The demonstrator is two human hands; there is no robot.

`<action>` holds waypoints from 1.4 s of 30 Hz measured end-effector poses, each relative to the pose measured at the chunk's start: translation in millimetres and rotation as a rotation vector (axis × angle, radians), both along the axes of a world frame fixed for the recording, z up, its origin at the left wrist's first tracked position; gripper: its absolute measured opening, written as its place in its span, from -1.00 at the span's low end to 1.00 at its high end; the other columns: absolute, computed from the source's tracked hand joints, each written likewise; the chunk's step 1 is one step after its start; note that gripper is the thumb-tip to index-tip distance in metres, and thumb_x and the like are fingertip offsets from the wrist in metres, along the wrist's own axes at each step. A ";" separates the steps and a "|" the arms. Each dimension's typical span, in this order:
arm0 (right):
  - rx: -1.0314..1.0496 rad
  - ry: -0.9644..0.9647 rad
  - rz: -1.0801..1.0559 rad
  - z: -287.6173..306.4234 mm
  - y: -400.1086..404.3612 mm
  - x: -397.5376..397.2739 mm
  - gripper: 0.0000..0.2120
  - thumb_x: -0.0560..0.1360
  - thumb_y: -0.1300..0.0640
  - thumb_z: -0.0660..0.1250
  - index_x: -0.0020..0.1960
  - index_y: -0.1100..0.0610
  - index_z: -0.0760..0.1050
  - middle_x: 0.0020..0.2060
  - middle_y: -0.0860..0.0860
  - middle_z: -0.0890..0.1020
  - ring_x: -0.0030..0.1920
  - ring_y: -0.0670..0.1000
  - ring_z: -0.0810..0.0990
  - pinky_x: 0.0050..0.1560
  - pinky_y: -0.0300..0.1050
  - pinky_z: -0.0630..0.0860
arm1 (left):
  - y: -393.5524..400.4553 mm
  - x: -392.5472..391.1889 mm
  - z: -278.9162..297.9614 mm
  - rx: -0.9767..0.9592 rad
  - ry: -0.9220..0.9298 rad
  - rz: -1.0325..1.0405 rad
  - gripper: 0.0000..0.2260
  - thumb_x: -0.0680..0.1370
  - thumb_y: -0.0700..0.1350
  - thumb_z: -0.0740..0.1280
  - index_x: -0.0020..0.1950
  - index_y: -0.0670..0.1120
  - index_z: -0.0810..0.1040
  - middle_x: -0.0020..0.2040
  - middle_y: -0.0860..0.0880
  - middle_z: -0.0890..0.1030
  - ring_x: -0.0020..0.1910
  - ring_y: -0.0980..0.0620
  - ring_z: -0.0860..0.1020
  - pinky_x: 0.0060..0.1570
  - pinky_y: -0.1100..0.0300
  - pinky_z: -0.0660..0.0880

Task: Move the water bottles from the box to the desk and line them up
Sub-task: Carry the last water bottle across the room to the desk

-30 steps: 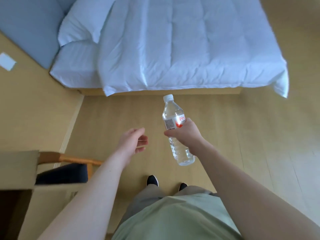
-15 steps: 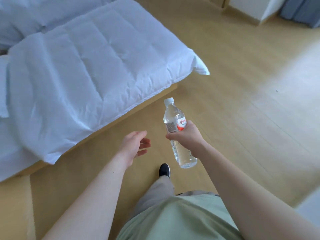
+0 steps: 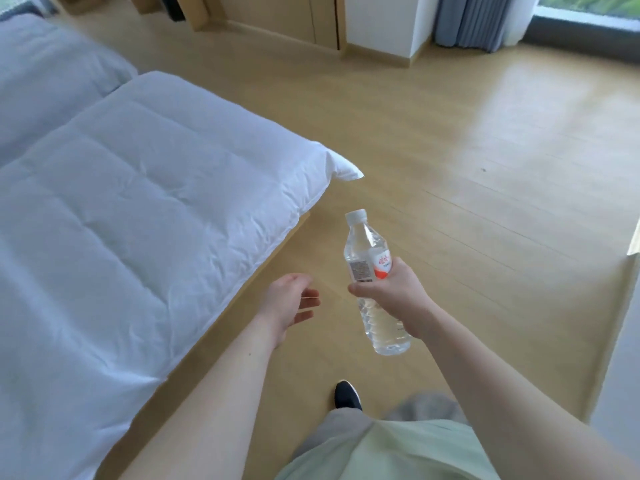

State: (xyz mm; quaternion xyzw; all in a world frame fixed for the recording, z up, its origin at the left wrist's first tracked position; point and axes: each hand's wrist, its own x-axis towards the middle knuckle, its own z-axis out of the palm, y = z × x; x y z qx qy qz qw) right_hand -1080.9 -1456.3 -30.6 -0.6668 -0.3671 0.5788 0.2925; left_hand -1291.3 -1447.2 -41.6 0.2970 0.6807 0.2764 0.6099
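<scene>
The right hand [image 3: 394,296] gripped a clear water bottle [image 3: 372,275] round its middle, cap tilted away, in the air above the wooden floor [image 3: 467,188], while the left hand [image 3: 289,303] hung empty with fingers relaxed, just beside the white bed [image 3: 138,202].

I count 1 clear plastic water bottle w/ white cap [image 3: 372,271], 2 bare hands, left [image 3: 289,303] and right [image 3: 398,292], 1 white quilted duvet [image 3: 138,216], 1 black shoe [image 3: 347,395], 1 grey curtain [image 3: 474,20].
</scene>
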 end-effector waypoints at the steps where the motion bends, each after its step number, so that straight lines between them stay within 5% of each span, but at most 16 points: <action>1: 0.004 0.002 -0.024 0.3 3.9 0.7 -0.45 0.19 0.05 0.61 0.11 0.04 0.48 -0.10 0.03 0.69 -0.18 0.02 0.71 -0.24 -0.07 0.62 | 9.2 1.7 -0.7 0.001 -0.004 -0.024 -0.80 0.62 0.02 0.35 0.15 -0.07 0.61 -0.08 -0.06 0.69 -0.12 0.01 0.71 -0.07 0.07 0.63; 7: 0.016 -0.018 -0.140 0.9 27.9 26.9 -0.45 0.23 0.09 0.62 0.14 0.07 0.48 -0.06 0.05 0.68 -0.11 0.04 0.70 -0.13 -0.01 0.65 | 59.5 26.8 -6.7 0.002 -0.027 -0.138 -0.80 0.63 0.02 0.36 0.16 -0.07 0.61 -0.04 -0.08 0.69 -0.10 0.00 0.72 -0.09 0.08 0.64; 12: 0.001 -0.022 -0.228 -4.9 53.2 64.2 -0.46 0.23 0.07 0.64 0.12 0.03 0.48 -0.07 0.02 0.68 -0.13 0.01 0.70 -0.22 -0.10 0.58 | 95.9 62.2 -12.9 -0.014 -0.035 -0.195 -0.82 0.64 -0.01 0.36 0.14 -0.08 0.61 -0.07 -0.08 0.68 -0.12 0.00 0.71 -0.09 0.08 0.63; 28: -0.019 -0.016 -0.171 -22.7 208.7 214.6 -0.44 0.22 0.05 0.65 0.12 0.03 0.46 -0.06 0.01 0.67 -0.09 0.02 0.68 -0.16 -0.07 0.58 | 230.6 226.7 -18.6 -0.026 -0.014 -0.198 -0.81 0.65 -0.01 0.34 0.18 -0.08 0.61 -0.02 -0.07 0.68 -0.09 0.02 0.71 -0.05 0.09 0.64; 42: -0.059 -0.037 -0.272 -34.1 299.8 292.8 -0.46 0.23 0.04 0.65 0.08 0.00 0.43 -0.06 0.01 0.66 -0.09 0.02 0.67 -0.16 -0.06 0.58 | 342.9 292.0 -27.9 -0.056 0.003 -0.251 -0.81 0.64 0.00 0.34 0.18 -0.06 0.60 0.00 -0.08 0.69 -0.08 0.02 0.72 -0.06 0.08 0.65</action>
